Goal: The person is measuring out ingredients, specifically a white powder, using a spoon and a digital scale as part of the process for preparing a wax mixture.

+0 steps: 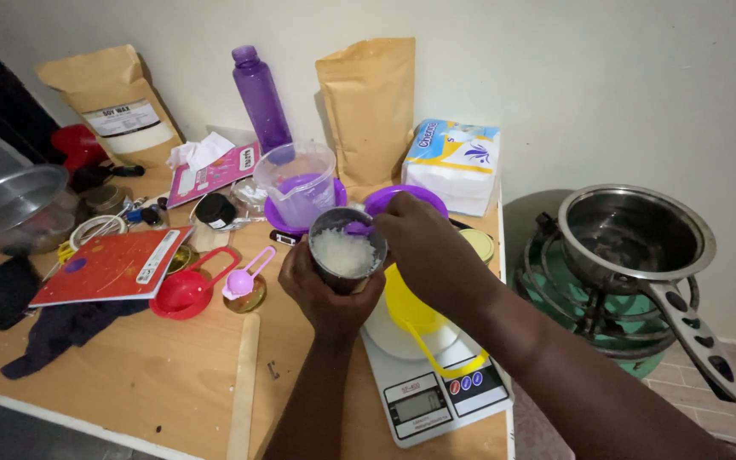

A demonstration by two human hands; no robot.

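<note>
Metal cup (347, 249) of white flakes, left-hand (327, 294) fingers clamped around it, above cluttered wooden table (155, 375).

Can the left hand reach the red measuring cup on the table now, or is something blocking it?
Probably not right away: the left hand is wrapped around the metal cup of white flakes. The path to the red measuring cup itself looks open, with only the small pink scoop nearby.

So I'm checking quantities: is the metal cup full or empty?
Nearly full: white flakes fill the metal cup close to its rim.
</note>
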